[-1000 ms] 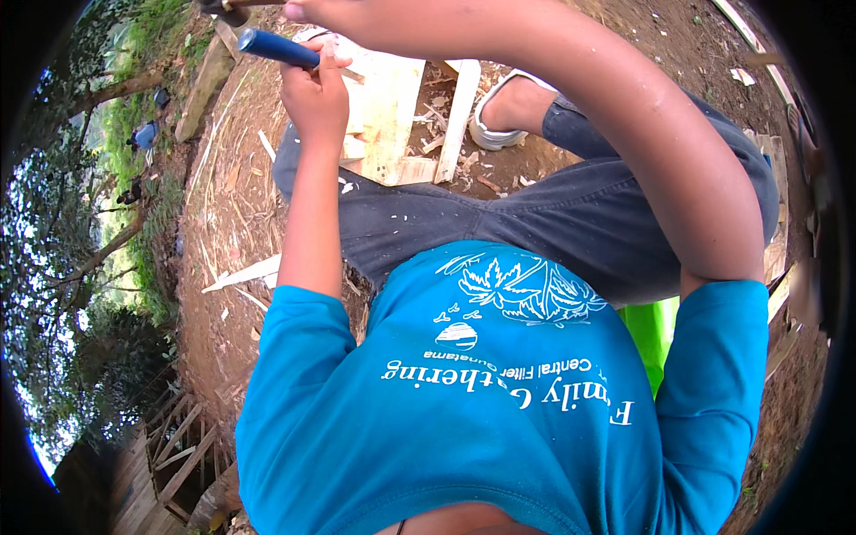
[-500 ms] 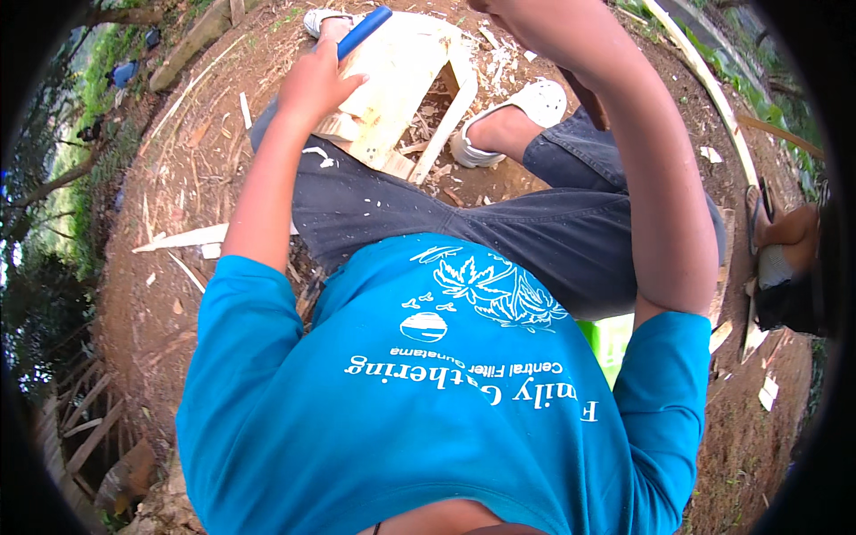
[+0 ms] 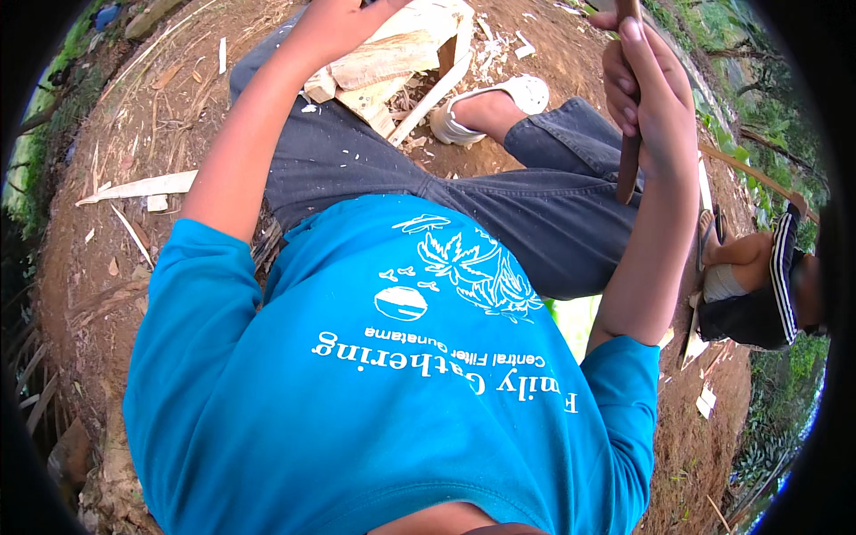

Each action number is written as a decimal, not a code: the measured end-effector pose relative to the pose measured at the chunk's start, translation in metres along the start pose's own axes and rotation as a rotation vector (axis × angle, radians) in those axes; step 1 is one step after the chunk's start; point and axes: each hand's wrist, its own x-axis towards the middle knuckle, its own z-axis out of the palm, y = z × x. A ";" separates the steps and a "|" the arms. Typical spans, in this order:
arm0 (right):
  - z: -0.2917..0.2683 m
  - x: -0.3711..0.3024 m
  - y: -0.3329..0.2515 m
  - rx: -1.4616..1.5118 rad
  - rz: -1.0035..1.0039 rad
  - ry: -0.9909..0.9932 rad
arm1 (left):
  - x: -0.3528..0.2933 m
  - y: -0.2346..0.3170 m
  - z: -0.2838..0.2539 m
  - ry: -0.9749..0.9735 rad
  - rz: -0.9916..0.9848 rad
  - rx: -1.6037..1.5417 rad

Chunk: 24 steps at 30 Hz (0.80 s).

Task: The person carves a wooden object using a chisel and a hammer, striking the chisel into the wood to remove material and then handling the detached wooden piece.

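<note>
My right hand [image 3: 649,98], raised at the upper right, is closed round a brown wooden handle [image 3: 629,147]. The handle stands nearly upright; its lower end shows below my fist, while its upper end runs out of view. My left hand [image 3: 343,27] is at the top edge, over the pale wood. Its thumb points right, but the picture cuts off the fingers, so what they hold is hidden. Just below lies a split chunk of wood [image 3: 383,61] with a rough, fibrous face, close to my dark-trousered leg. A pale wooden strip [image 3: 434,96] slants beside it.
Wood chips [image 3: 524,46] litter the brown soil around my white clog [image 3: 526,94]. A long pale sliver [image 3: 143,187] lies at the left. At the right, another person's bent leg [image 3: 749,254] shows beside dark clothing with white stripes. Something bright green [image 3: 575,321] is beneath me.
My right hand has come down and back, bringing the wooden handle into fuller view. My left hand has moved up; the blue handle it held is out of sight. The view has shifted.
</note>
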 end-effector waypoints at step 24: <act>0.027 -0.022 0.024 0.010 0.048 -0.023 | 0.001 0.012 0.043 0.133 -0.052 -1.016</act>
